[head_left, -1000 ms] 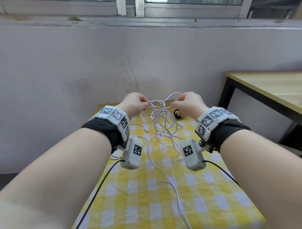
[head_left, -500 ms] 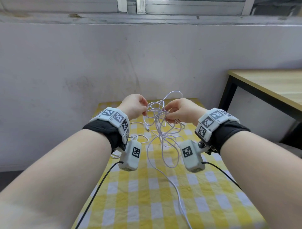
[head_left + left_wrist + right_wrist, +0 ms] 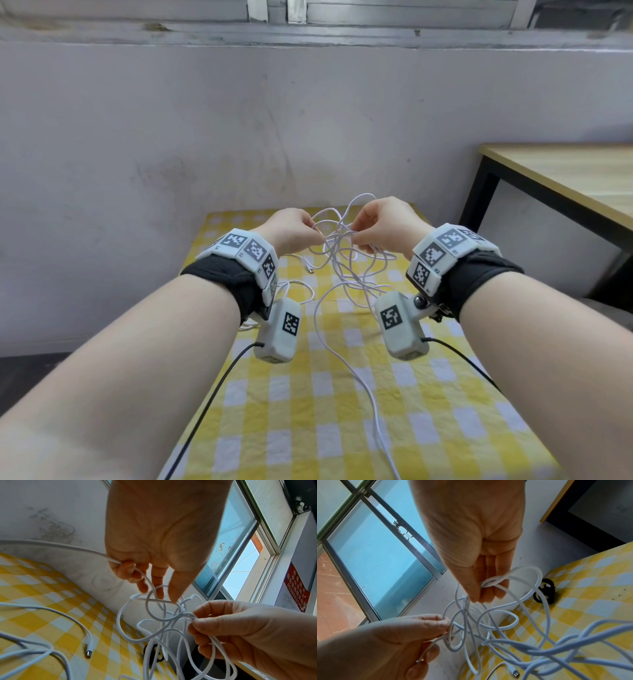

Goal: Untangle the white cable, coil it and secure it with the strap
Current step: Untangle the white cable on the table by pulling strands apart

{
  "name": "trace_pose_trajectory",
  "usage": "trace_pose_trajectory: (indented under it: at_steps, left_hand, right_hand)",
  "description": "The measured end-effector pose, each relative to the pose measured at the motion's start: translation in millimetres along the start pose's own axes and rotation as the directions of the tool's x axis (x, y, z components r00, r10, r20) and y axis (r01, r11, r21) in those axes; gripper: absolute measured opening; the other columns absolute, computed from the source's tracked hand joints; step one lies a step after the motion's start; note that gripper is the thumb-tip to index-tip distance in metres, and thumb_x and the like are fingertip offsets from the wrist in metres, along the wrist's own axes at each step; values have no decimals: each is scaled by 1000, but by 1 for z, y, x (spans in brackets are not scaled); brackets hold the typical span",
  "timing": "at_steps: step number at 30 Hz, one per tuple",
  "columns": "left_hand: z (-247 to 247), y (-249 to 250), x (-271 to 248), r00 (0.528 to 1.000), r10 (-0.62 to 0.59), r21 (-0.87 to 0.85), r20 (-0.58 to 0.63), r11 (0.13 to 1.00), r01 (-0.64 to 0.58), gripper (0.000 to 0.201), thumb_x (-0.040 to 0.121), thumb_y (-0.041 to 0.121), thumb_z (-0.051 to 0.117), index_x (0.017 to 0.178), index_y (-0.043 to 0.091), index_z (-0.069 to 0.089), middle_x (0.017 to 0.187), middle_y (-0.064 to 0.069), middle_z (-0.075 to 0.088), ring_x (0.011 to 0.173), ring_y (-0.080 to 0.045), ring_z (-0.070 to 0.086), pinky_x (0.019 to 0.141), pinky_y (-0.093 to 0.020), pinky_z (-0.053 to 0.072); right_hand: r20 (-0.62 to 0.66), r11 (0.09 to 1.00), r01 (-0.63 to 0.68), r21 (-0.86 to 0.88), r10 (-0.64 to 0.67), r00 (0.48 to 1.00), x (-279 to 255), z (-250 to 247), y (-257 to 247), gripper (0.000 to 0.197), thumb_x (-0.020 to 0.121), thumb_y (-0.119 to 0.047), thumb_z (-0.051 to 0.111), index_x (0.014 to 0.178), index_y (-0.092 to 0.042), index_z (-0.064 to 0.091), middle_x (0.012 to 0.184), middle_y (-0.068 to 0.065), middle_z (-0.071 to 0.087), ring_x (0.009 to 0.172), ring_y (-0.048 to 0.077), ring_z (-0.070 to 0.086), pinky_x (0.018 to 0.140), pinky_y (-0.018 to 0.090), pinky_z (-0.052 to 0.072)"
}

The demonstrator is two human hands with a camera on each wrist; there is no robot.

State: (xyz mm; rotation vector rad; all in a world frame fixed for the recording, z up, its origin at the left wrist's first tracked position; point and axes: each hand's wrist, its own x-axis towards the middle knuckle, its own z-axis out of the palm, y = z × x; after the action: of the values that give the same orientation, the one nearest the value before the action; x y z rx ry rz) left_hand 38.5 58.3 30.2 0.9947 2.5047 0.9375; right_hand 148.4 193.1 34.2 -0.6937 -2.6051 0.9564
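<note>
Hands meet above the far half of the counter, which wears a yellow-and-white checked cloth. The left hand pinches one strand of the cable between thumb and fingers, with the strand running out to the left past the palm. The right hand grips a bunch of loops, its fingers curled round several strands where they cross. Between the two hands the cable hangs as a loose knot of overlapping loops, raised off the cloth.

Below the knot, more loops sag onto the middle of the counter, and one long strand trails down the centre toward the near edge. A plug end lies flat on the cloth left of centre, apart from the knot. The strap, a small black ring, sits near the far edge, just behind the hanging loops and right of the hands.

The far edge of the counter lies close to a pale wall under a window. A wooden desk stands off the right edge with a gap between. The near half of the cloth carries only the trailing strand and the two black wrist leads.
</note>
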Motion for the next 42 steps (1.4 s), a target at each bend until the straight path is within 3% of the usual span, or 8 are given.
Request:
trace_pose_trajectory:
  at_steps: [9,12,21,25,28,31,38,42]
  left_hand:
    - [10,1,-1,998,56,55,-40,997,-54,23,70,28,74,83,13,63,68,3,61,66,-15,56,66,-29,49]
    - [12,2,-2,997,60,31,-46,998,-59,18,76,23,63,61,14,57,57,2,56,54,-13,49,53,-24,40]
    - [6,-3,-5,991,37,-110,129,994,-23,26,88,18,49,69,14,66,64,6,63,53,-4,46,48,-19,33]
    - [8,-8,-2,988,-7,-161,157,986,32,31,85,20,51,57,19,65,57,9,64,61,-17,35,49,-28,20]
    - [8,-7,-2,988,-33,-208,149,976,64,28,83,19,52,58,16,65,54,7,63,61,-18,33,49,-27,19]
    - [6,-3,-4,985,-41,-217,165,973,77,25,83,23,51,66,13,67,61,3,62,62,-18,34,49,-27,21]
    - [-1,-6,-6,970,-135,-106,200,982,158,23,81,24,49,72,14,68,67,1,64,68,-22,43,51,-25,26]
    - [-3,-8,-7,959,-182,-136,218,967,215,21,86,19,46,72,12,60,68,-2,61,58,-18,47,58,-24,35]
  right_hand:
    - [152,977,12,212,-45,987,0,3,-10,4,81,-5,71,79,-5,68,71,15,63,64,24,60,76,42,59]
    - [126,982,12,188,-36,991,-1,3,-10,11,83,-7,69,75,-12,64,70,10,61,57,19,58,65,34,58]
    - [42,990,132,-59,-129,991,-1,0,-13,15,83,-8,63,79,-22,66,72,-9,61,61,3,51,54,11,37]
    - [34,965,184,-187,-181,983,-6,-2,-19,18,85,-8,60,83,-20,73,59,-15,47,54,1,44,47,1,32]
    - [88,956,205,-210,-191,978,-8,0,-22,20,80,-10,63,85,-26,73,69,-15,53,66,4,50,51,1,34]
    - [126,940,229,-253,-202,971,-6,6,-22,18,75,-16,70,85,-30,72,86,-8,60,86,12,55,71,19,44]
    - [23,986,155,-67,-153,988,-3,-3,-13,13,73,-12,77,73,-22,69,60,-12,55,54,1,47,52,13,37]
    - [-138,999,41,26,-37,990,2,-12,-3,10,74,-17,76,70,-22,68,66,-3,61,62,12,55,58,22,47]
